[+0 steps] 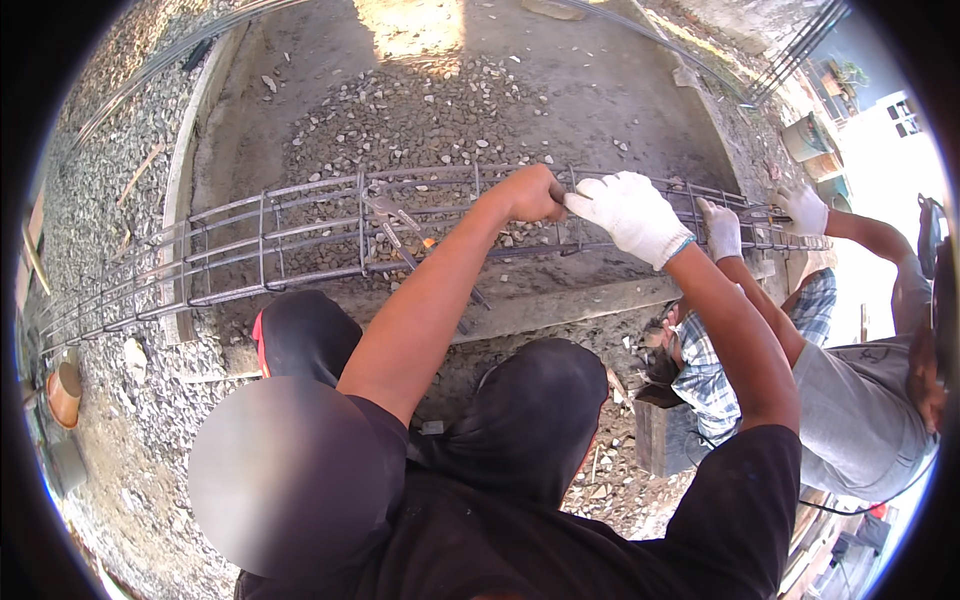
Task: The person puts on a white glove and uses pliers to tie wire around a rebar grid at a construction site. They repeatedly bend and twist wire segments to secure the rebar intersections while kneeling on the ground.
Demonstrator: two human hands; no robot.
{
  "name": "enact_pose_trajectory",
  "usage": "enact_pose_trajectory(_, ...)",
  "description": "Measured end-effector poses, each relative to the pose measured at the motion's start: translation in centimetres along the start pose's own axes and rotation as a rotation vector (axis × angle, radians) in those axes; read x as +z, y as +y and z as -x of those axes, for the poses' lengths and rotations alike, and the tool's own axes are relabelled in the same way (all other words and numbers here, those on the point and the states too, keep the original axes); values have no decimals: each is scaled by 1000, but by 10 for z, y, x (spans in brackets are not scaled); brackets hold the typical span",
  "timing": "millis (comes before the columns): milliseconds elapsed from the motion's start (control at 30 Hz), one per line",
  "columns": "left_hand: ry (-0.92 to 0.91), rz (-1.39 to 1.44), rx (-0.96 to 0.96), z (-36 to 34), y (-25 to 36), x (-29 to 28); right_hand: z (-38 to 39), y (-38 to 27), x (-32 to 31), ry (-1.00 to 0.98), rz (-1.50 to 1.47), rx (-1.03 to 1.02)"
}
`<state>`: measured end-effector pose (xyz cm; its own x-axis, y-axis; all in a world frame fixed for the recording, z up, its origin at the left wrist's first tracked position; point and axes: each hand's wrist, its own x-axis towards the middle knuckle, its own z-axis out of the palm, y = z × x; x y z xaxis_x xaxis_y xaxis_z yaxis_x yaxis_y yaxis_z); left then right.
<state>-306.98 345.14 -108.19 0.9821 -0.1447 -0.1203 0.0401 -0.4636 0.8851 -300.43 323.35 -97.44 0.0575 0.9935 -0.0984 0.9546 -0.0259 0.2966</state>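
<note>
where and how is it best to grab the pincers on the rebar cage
Probably around both handles, coming from the person's near side. The pincers lie slanted over the rebar cage, head away and handles splayed toward the person, so the fingers could wrap and squeeze them together. The left forearm passes close on the right, so the left looks freer.

Blurred round patch, grey-shirted co-worker cut off, detail between hands indistinct
</note>
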Motion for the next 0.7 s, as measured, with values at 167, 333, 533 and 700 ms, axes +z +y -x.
enact_pose_trajectory(167,0,-18,29,-1,-2,1,-2,3,22,0,34,21)
enact_pose_trajectory(333,-1,1,12,0,-3,1,-3,2,23,-48,48,58)
enact_pose_trajectory(533,-13,24,2,0,-1,2,-11,-12,13,-126,20,202)
enact_pose_trajectory(700,27,-111,-2,10,5,-2,-19,-16,5,-82,12,232)
